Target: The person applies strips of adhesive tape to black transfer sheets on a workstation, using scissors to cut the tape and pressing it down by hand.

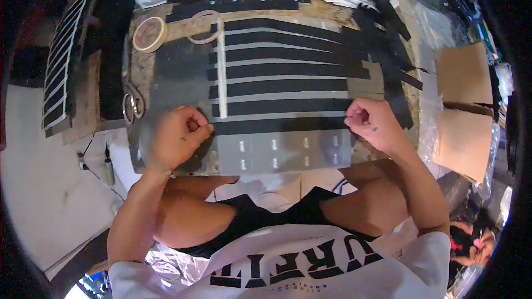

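Several black fabric strips (285,86) lie side by side across a grey sheet on the worktable, and a whitish strip of tape (223,77) crosses their left ends. The nearest black strip (282,125) runs between my two hands. At its left end, my left hand (180,135) is closed, thumb and fingertips pinching the edge. My right hand (377,124) is closed in a pinch on the right end of that strip. Just below it, the bare lower part of the sheet (285,152) shows small white printed marks.
Two tape rolls (149,34) (203,27) sit at the back left. Scissors (132,102) lie by the table's left edge. More black strips (235,5) are at the back, others (382,27) pile up at the right. Cardboard pieces (463,75) stand beyond the right edge.
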`<state>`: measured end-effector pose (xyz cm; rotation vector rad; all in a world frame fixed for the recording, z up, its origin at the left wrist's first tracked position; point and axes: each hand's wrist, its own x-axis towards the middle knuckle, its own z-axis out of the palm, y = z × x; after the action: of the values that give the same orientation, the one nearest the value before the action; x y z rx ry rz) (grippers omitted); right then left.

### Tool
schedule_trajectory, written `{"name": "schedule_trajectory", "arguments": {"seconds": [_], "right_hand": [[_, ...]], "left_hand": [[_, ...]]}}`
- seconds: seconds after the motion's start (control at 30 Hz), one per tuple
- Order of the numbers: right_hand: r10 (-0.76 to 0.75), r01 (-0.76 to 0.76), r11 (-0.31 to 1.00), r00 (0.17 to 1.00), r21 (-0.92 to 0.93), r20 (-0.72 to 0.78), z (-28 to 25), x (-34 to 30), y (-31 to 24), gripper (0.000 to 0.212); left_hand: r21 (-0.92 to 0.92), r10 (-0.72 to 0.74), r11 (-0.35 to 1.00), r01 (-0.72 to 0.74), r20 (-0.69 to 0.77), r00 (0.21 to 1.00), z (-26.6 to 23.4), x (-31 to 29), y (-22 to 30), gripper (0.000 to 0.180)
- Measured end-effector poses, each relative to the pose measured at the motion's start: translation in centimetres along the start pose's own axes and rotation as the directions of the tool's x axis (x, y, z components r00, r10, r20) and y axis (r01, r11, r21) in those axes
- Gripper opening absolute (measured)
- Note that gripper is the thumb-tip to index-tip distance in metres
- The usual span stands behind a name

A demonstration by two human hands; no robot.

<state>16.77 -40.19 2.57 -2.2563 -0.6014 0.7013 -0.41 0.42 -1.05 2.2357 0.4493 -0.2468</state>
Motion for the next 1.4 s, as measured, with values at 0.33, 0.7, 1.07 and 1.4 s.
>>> {"name": "schedule_trajectory", "arguments": {"seconds": [0.33, 0.7, 1.07, 1.4], "right_hand": [[0.033, -0.033, 0.999, 0.999, 0.001, -0.002, 0.0, 0.0, -0.4, 0.011], [0.071, -0.072, 0.997, 0.997, 0.031, 0.01, 0.0, 0.1, 0.1, 0.01], [0.048, -0.047, 0.996, 0.999, -0.077, 0.01, 0.0, -0.2, -0.9, 0.01], [-0.77, 0.765, 0.493, 0.605, -0.415, 0.201, 8.2, 2.6, -7.7, 0.03]], "left_hand": [[0.067, -0.03, 0.997, 0.03, -0.004, 1.0, -0.5, -0.2, 1.8, 0.021], [0.071, -0.017, 0.997, 0.017, -0.001, 1.0, -0.7, -0.1, 2.0, 0.021], [0.09, -0.025, 0.996, 0.023, 0.028, 0.999, -0.5, -0.2, 2.2, 0.021], [0.133, -0.014, 0.991, 0.014, -0.005, 1.0, -0.7, -0.1, 2.6, 0.022]]}}
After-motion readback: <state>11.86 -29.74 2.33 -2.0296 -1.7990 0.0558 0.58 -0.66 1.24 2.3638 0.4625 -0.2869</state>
